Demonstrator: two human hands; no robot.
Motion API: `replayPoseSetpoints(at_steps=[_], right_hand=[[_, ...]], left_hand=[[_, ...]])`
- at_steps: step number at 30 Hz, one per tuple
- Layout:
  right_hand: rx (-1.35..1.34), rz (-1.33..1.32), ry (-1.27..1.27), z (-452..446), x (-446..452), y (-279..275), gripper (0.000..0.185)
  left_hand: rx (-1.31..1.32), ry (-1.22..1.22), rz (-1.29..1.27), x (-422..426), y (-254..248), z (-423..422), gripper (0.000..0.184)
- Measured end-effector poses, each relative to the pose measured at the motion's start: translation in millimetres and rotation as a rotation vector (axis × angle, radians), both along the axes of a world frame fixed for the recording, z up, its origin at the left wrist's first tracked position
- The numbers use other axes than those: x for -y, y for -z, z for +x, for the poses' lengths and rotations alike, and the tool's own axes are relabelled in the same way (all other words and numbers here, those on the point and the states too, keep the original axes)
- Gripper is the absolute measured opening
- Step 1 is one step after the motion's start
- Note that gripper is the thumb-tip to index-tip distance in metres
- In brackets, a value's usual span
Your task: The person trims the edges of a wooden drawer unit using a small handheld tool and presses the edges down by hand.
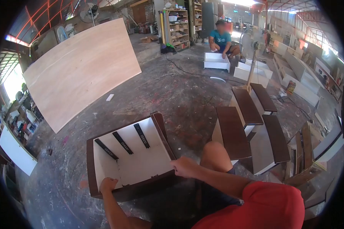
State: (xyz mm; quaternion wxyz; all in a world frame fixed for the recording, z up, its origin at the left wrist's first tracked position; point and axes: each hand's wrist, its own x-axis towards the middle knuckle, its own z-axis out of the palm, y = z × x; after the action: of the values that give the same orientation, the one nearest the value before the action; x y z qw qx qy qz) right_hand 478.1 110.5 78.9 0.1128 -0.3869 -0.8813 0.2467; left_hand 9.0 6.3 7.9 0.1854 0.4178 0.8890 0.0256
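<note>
A dark brown cabinet (90, 162) with a white inside lies on the floor before me, its open face turned up towards me. Black drawer slides (122, 142) run in a row along its far inner wall. My left hand (108, 184) is closed over the near edge at the left, the thumb side showing and some fingers hidden. At the near right corner, my right hand (185, 167) grips the brown rim. My bent knee (216, 153) is just right of the cabinet.
Several drawers with brown fronts (233, 131) stand at my right. A large plywood sheet (84, 72) leans at the left. Farther off, a person (221, 38) in a teal shirt crouches by a white drawer (216, 61). A cable (187, 72) crosses the floor.
</note>
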Motion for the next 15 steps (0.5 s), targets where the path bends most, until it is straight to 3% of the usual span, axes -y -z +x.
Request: replayPoseSetpoints(at_steps=[8,11,15], right_hand=[[-0.015,0.092,0.030,0,1,14,0.014],[-0.052,0.052,0.032,-2,-3,15,0.013],[-0.001,0.108,0.035,-5,11,-2,0.015]], left_hand=[[0.019,0.025,-0.020,-1,16,-14,0.054],[0.009,-0.006,-0.020,2,-3,0,0.055],[0.010,0.043,-0.058,-1,25,-21,0.053]])
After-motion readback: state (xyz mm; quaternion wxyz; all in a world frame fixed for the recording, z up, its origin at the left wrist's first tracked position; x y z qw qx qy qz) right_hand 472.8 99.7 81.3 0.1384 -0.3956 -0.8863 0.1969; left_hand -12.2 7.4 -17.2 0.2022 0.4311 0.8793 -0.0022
